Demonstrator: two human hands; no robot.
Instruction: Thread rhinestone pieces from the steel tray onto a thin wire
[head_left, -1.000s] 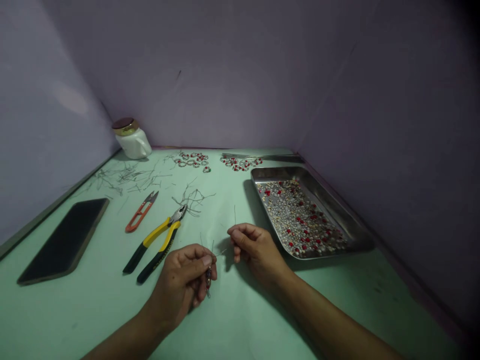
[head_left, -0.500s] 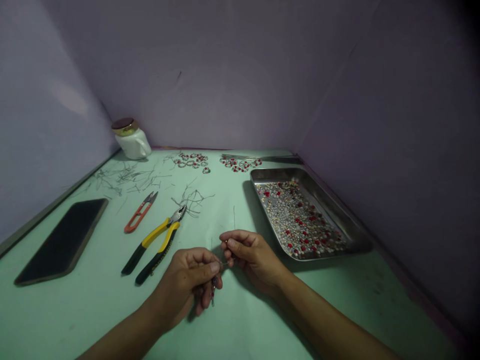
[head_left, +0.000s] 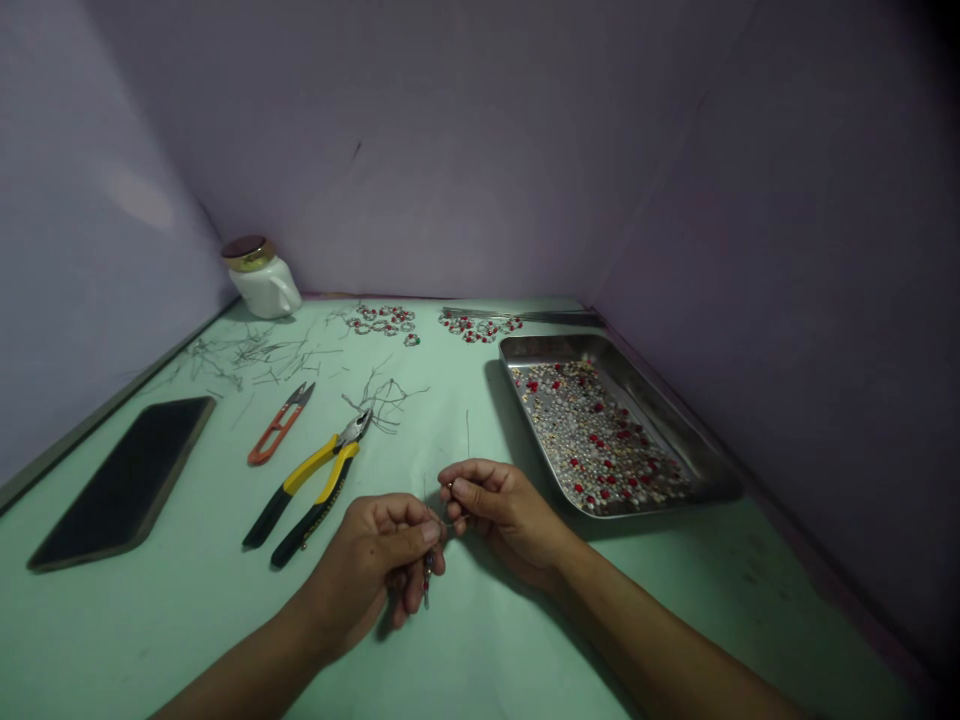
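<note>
Low in the middle of the head view, my left hand (head_left: 394, 555) pinches a beaded wire (head_left: 427, 580), whose red and silvery beads hang below the thumb. Just right of it, my right hand (head_left: 499, 510) is closed, thumb against forefinger, on a thin wire and a small bead (head_left: 451, 487). One wire end sticks up above the right fingers, and a short stretch of wire spans the two hands. The fingers hide most of the wire. Right of my hands lies a steel tray (head_left: 536, 435) of loose red, silver and gold beads (head_left: 600, 440).
Yellow-black pliers (head_left: 319, 485) and orange thread snips (head_left: 279, 428) lie left of my hands, beside a dark phone (head_left: 124, 485). Wire scraps (head_left: 255, 348), red beaded pieces (head_left: 382, 320) and a bundle of straight wires (head_left: 555, 317) lie farther back. A lidded white mug (head_left: 266, 285) stands back left.
</note>
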